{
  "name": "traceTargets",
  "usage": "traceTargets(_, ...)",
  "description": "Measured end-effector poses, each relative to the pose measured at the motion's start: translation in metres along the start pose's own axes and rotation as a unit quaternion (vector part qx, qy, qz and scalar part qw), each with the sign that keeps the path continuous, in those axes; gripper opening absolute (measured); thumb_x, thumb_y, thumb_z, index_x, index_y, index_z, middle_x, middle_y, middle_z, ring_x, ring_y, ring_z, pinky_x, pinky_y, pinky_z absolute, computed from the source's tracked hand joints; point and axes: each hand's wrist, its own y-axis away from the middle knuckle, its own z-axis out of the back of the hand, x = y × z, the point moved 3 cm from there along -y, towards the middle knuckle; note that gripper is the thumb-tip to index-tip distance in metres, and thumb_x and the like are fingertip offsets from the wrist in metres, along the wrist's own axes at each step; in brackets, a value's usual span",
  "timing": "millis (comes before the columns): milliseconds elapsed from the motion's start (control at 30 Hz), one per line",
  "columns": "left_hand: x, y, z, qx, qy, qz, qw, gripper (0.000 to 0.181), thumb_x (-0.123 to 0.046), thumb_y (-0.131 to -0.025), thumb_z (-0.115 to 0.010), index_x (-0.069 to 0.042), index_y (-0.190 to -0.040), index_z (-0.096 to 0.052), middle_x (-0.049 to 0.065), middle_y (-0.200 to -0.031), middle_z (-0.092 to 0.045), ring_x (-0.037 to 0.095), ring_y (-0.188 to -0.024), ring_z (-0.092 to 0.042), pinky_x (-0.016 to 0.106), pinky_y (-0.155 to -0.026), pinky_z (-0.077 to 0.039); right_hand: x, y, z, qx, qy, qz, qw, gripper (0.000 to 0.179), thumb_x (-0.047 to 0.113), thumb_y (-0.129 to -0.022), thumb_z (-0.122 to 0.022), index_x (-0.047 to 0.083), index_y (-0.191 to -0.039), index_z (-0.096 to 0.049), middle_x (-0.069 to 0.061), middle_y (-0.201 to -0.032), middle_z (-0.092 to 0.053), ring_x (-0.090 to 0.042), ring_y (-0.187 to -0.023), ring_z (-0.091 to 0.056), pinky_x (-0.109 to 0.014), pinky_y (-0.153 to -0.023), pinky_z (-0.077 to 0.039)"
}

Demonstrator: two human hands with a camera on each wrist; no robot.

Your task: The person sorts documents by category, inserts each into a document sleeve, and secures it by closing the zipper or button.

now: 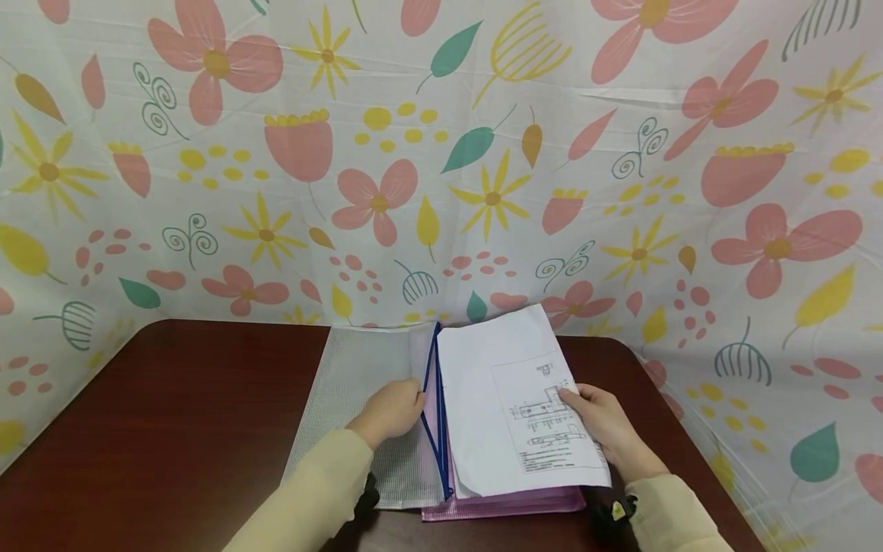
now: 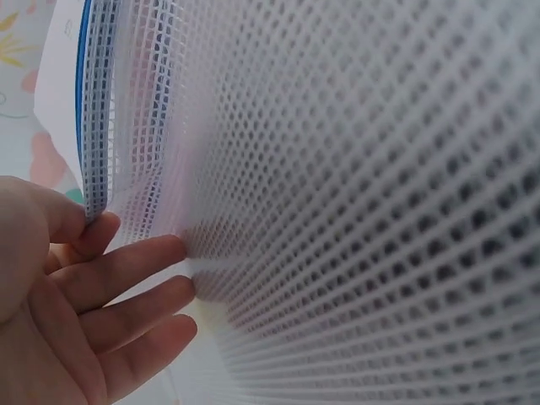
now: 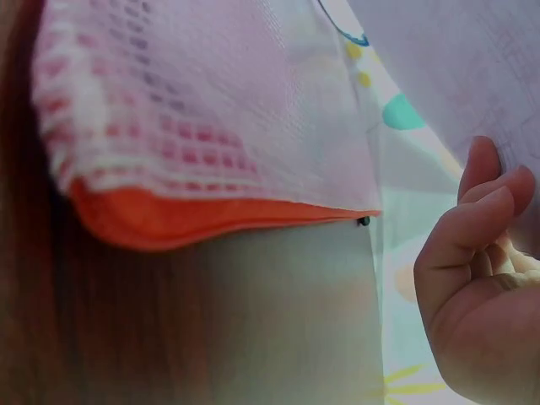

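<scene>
A clear mesh zipper pouch [image 1: 359, 368] with blue edging lies at the middle of the table, its mouth facing right. My left hand [image 1: 389, 410] pinches the blue-edged rim of that mouth between thumb and forefinger; in the left wrist view the other fingers [image 2: 139, 316] are spread against the mesh. My right hand [image 1: 610, 429] grips the right edge of a white paper [image 1: 483, 414] printed with a line drawing. The paper lies beside the pouch's mouth, above a pink mesh pouch [image 1: 524, 506]. In the right wrist view the pink pouch shows an orange edge [image 3: 186, 224].
The dark brown table [image 1: 172, 429] extends to the left of the pouches, with a narrower strip on the right. A flower-printed cloth [image 1: 441, 192] hangs behind the table and along its right side.
</scene>
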Motion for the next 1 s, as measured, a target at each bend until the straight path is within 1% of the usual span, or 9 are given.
traceTargets(100, -0.003, -0.002, 0.000, 0.006, -0.014, 0.006, 0.9999, 0.024, -0.016, -0.097, -0.047, -0.007, -0.076, -0.053, -0.001, -0.062, -0.047, 0.013, -0.055, -0.044, 0.026, -0.049, -0.038, 0.003, -0.001, -0.003, -0.002, 0.009, 0.008, 0.9999, 0.046, 0.033, -0.095, -0.055, -0.006, -0.119, -0.052, -0.002, -0.080, -0.069, -0.017, -0.064, -0.068, -0.033, -0.057, -0.057)
traceTargets(200, -0.005, -0.004, -0.002, 0.013, -0.036, 0.017, 0.9991, 0.024, -0.019, -0.097, -0.047, -0.006, -0.079, -0.056, 0.000, -0.064, -0.049, 0.014, -0.056, -0.045, 0.027, -0.051, -0.039, 0.006, -0.003, -0.005, -0.003, 0.022, 0.017, 0.9996, 0.046, 0.033, -0.095, -0.055, -0.006, -0.119, -0.053, -0.003, -0.080, -0.068, -0.017, -0.063, -0.067, -0.033, -0.056, -0.056)
traceTargets(333, -0.008, -0.006, -0.003, 0.011, -0.067, 0.025, 0.9974, 0.024, -0.021, -0.097, -0.048, -0.004, -0.083, -0.059, 0.002, -0.066, -0.053, 0.015, -0.058, -0.047, 0.028, -0.051, -0.041, 0.009, -0.007, -0.009, -0.003, 0.043, 0.026, 0.9987, 0.045, 0.034, -0.095, -0.055, -0.004, -0.120, -0.055, -0.003, -0.080, -0.068, -0.016, -0.063, -0.066, -0.032, -0.056, -0.056)
traceTargets(433, -0.010, -0.006, -0.004, 0.006, -0.082, 0.026, 0.9963, 0.024, -0.021, -0.096, -0.049, -0.004, -0.082, -0.059, 0.003, -0.066, -0.056, 0.015, -0.057, -0.048, 0.029, -0.051, -0.043, 0.012, -0.010, -0.011, 0.000, 0.053, 0.035, 0.9980, 0.044, 0.034, -0.096, -0.054, -0.004, -0.118, -0.056, -0.004, -0.080, -0.068, -0.017, -0.063, -0.066, -0.032, -0.056, -0.056)
traceTargets(633, -0.013, -0.005, -0.003, 0.006, -0.091, 0.029, 0.9954, 0.024, -0.021, -0.096, -0.050, -0.003, -0.082, -0.060, 0.004, -0.064, -0.055, 0.014, -0.055, -0.047, 0.029, -0.048, -0.041, 0.018, -0.014, -0.015, -0.003, 0.056, 0.046, 0.9974, 0.040, 0.030, -0.097, -0.053, -0.005, -0.115, -0.057, -0.004, -0.078, -0.067, -0.016, -0.061, -0.065, -0.032, -0.055, -0.055)
traceTargets(767, -0.014, -0.005, -0.002, 0.006, -0.106, 0.028, 0.9939, 0.024, -0.020, -0.095, -0.052, -0.004, -0.080, -0.060, 0.003, -0.063, -0.054, 0.014, -0.054, -0.047, 0.028, -0.046, -0.041, 0.022, -0.015, -0.020, -0.001, 0.052, 0.052, 0.9973, 0.039, 0.027, -0.097, -0.054, -0.007, -0.114, -0.057, -0.005, -0.078, -0.067, -0.016, -0.060, -0.065, -0.030, -0.054, -0.055)
traceTargets(867, -0.016, -0.005, -0.002, 0.003, -0.118, 0.025, 0.9927, 0.023, -0.019, -0.094, -0.053, -0.005, -0.078, -0.060, 0.002, -0.062, -0.054, 0.013, -0.053, -0.047, 0.027, -0.045, -0.040, 0.023, -0.016, -0.023, -0.001, 0.046, 0.051, 0.9977, 0.039, 0.027, -0.096, -0.055, -0.007, -0.114, -0.057, -0.005, -0.078, -0.067, -0.016, -0.060, -0.065, -0.030, -0.054, -0.055)
traceTargets(1000, -0.016, -0.005, -0.001, 0.005, -0.115, 0.026, 0.9930, 0.022, -0.018, -0.094, -0.053, -0.004, -0.078, -0.060, 0.002, -0.061, -0.054, 0.012, -0.052, -0.047, 0.025, -0.043, -0.040, 0.023, -0.016, -0.026, -0.009, 0.039, 0.044, 0.9983, 0.039, 0.028, -0.096, -0.054, -0.006, -0.115, -0.057, -0.003, -0.076, -0.066, -0.015, -0.060, -0.064, -0.030, -0.054, -0.054)
